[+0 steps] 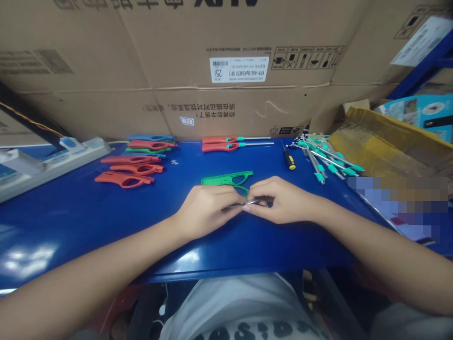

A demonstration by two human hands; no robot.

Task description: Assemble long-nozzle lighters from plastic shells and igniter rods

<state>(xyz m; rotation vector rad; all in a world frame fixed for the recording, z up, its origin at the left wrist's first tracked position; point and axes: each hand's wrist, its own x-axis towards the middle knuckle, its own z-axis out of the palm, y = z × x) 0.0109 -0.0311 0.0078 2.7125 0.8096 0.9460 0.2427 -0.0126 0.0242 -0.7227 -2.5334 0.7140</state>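
Pinching a slim metallic piece (pixel 252 202), the left hand (pixel 208 210) and right hand (pixel 281 203) meet above the worktop (pixel 152 208), near its front edge. The fingers of each are drawn narrow on it, left at its 9 o'clock end, right at its 3 o'clock end. It is probably light, stiff and rather slippery, hard to break but easy to drop; a fingertip hold at both ends seems the right one. Its long axis runs roughly 9 to 3 o'clock, the left end dipping slightly towards 8. The fingers cover both ends, so I cannot tell which is the tip. At about 10 o'clock from it, a green shell (pixel 218 180) lies nearly parallel, its loop towards 3; it looks like light, stiff plastic.
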